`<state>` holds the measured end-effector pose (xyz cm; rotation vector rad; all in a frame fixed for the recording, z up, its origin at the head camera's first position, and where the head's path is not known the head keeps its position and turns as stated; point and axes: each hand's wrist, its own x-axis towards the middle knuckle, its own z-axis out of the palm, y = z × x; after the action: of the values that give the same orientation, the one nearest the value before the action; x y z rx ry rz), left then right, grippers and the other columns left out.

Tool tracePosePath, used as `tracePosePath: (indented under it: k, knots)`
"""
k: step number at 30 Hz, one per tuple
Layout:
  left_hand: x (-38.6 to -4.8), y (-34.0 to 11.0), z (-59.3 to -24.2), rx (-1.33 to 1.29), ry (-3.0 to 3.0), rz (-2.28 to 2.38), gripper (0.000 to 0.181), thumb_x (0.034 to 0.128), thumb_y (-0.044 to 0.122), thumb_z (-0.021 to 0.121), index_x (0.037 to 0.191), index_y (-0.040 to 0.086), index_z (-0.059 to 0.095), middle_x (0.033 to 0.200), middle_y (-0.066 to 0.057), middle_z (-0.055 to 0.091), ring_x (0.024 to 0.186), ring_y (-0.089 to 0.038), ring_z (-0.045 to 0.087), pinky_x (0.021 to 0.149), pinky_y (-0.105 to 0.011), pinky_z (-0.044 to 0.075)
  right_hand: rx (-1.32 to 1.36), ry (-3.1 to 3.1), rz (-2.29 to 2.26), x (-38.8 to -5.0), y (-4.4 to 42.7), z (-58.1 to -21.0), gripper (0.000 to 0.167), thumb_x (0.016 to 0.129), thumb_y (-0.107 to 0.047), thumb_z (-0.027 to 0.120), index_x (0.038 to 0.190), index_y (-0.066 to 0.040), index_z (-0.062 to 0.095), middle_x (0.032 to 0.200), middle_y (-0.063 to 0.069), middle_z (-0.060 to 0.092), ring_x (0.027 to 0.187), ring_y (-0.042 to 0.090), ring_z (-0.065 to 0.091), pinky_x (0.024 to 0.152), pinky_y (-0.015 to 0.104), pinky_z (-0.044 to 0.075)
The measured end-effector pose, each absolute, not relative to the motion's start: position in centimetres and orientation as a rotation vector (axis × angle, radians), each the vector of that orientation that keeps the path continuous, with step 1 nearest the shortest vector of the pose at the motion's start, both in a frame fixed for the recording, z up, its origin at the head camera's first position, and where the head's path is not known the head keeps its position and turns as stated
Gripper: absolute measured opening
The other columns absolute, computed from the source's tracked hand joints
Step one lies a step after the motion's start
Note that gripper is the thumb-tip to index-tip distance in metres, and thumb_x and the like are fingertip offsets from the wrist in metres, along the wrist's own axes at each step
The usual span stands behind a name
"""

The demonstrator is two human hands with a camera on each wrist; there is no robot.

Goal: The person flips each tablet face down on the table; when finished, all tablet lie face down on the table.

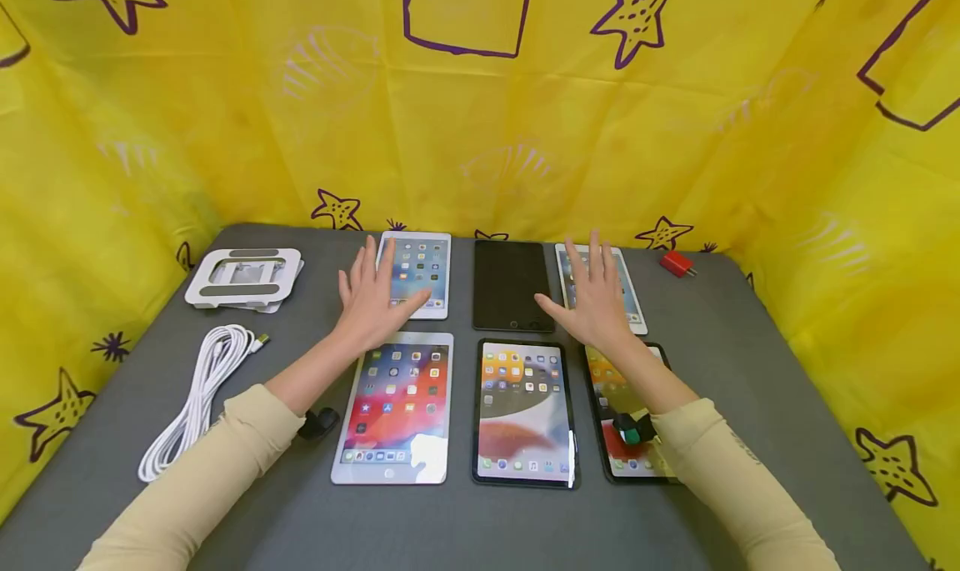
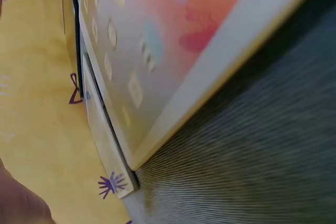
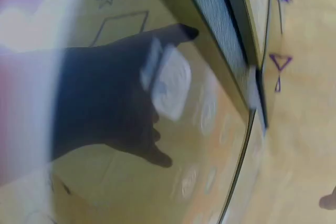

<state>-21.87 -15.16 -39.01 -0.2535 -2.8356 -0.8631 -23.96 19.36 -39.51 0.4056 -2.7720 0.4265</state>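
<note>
Left hand [image 1: 369,300] has fingers spread over the white-framed rectangular glass tablet [image 1: 432,264] at back left; right hand [image 1: 597,304] does the same over the white-framed rectangular glass tablet [image 1: 632,308] at back right. Neither's gripping anything, can't tell if they're touching. Tablets sit screen-up in two rows, gapped probably so nothing overlaps on the dark grey fabric-covered counter [image 1: 750,346]. White coiled cable [image 1: 197,400]'s off left, likely keeping the grid free.

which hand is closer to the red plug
Right. The right hand is over the back-right white tablet, left of the red plug; the left hand is farther left, by the back-left white tablet.
</note>
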Motion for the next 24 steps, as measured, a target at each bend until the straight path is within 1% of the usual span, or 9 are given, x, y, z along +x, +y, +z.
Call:
tracePosePath:
  k: [3, 6, 9, 11, 15, 16, 19, 20, 24]
  knots:
    - [-20.8, -15.7, -39.0, -0.265, -2.84, -0.991, 0.095, 0.0885, 0.049, 0.062, 0.157, 0.008, 0.01, 0.161, -0.019, 0.001, 0.145, -0.042, 0.006, 0.11, -0.068, 0.003, 0.475, -2.773, 0.498, -23.2, 18.6, -39.5, 0.097, 0.087, -0.055, 0.063, 0.158, -0.016, 0.011, 0.162, 0.014, -0.01, 0.146, 0.04, 0.0, 0.112, 0.063, 0.015]
    - [-19.7, -16.2, -38.9, -0.279, -2.847, -1.103, 0.088, 0.09, 0.038, 0.064, 0.155, 0.004, 0.016, 0.159, -0.022, 0.011, 0.143, -0.044, 0.013, 0.11, -0.067, 0.012, 0.544, -2.779, 0.645, -22.3, 17.8, -39.4, 0.092, 0.089, -0.047, 0.066, 0.157, -0.011, 0.016, 0.162, 0.015, -0.003, 0.146, 0.041, 0.004, 0.11, 0.065, 0.016]
    - [-18.5, -16.8, -38.9, -0.273, -2.859, -1.174, 0.083, 0.0911, 0.033, 0.063, 0.154, 0.002, 0.02, 0.157, -0.023, 0.018, 0.142, -0.043, 0.019, 0.109, -0.065, 0.019, 0.597, -2.793, 0.843, -21.3, 16.7, -39.3, 0.084, 0.09, -0.038, 0.067, 0.155, -0.008, 0.022, 0.162, 0.016, 0.005, 0.145, 0.042, 0.011, 0.11, 0.065, 0.017]
    - [-17.8, -17.4, -38.9, -0.256, -2.87, -1.208, 0.08, 0.0917, 0.032, 0.063, 0.153, 0.001, 0.023, 0.155, -0.023, 0.023, 0.139, -0.043, 0.026, 0.108, -0.063, 0.026, 0.624, -2.81, 0.963, -20.7, 15.9, -39.3, 0.078, 0.092, -0.033, 0.066, 0.153, -0.007, 0.027, 0.161, 0.016, 0.012, 0.144, 0.041, 0.016, 0.11, 0.064, 0.019]
    - [-16.5, -18.5, -38.9, -0.203, -2.894, -1.285, 0.073, 0.0939, 0.03, 0.062, 0.151, 0.0, 0.029, 0.15, -0.023, 0.032, 0.132, -0.041, 0.038, 0.102, -0.056, 0.04, 0.666, -2.855, 1.165, -19.6, 14.3, -39.3, 0.068, 0.093, -0.027, 0.065, 0.15, -0.007, 0.034, 0.157, 0.013, 0.026, 0.139, 0.034, 0.032, 0.105, 0.052, 0.038]
    - [-16.2, -18.8, -38.8, -0.176, -2.908, -1.302, 0.072, 0.0941, 0.031, 0.062, 0.151, 0.001, 0.03, 0.149, -0.023, 0.034, 0.13, -0.041, 0.041, 0.1, -0.055, 0.042, 0.67, -2.866, 1.225, -19.3, 13.9, -39.3, 0.065, 0.094, -0.025, 0.064, 0.149, -0.006, 0.036, 0.155, 0.013, 0.03, 0.136, 0.033, 0.037, 0.103, 0.049, 0.042]
    - [-15.3, -19.3, -38.4, -0.092, -2.966, -1.355, 0.07, 0.0952, 0.033, 0.06, 0.151, 0.002, 0.031, 0.148, -0.023, 0.037, 0.129, -0.04, 0.044, 0.102, -0.055, 0.04, 0.639, -2.903, 1.455, -18.3, 12.8, -39.3, 0.058, 0.094, -0.021, 0.064, 0.146, -0.007, 0.042, 0.148, 0.011, 0.042, 0.128, 0.03, 0.048, 0.094, 0.043, 0.05]
    - [-15.1, -19.5, -38.4, -0.063, -2.988, -1.373, 0.07, 0.0955, 0.034, 0.06, 0.151, 0.002, 0.031, 0.148, -0.022, 0.038, 0.129, -0.039, 0.044, 0.102, -0.055, 0.04, 0.612, -2.918, 1.539, -18.0, 12.5, -39.2, 0.055, 0.095, -0.02, 0.063, 0.145, -0.008, 0.044, 0.145, 0.01, 0.046, 0.125, 0.029, 0.05, 0.092, 0.041, 0.051]
    - [-14.1, -20.1, -38.3, 0.037, -3.016, -1.559, 0.066, 0.0974, 0.034, 0.057, 0.149, 0.001, 0.033, 0.149, -0.022, 0.039, 0.127, -0.037, 0.048, 0.102, -0.051, 0.041, 0.558, -2.922, 1.941, -16.9, 11.3, -39.4, 0.047, 0.098, -0.016, 0.056, 0.142, -0.003, 0.046, 0.139, 0.016, 0.052, 0.119, 0.031, 0.056, 0.089, 0.041, 0.051]
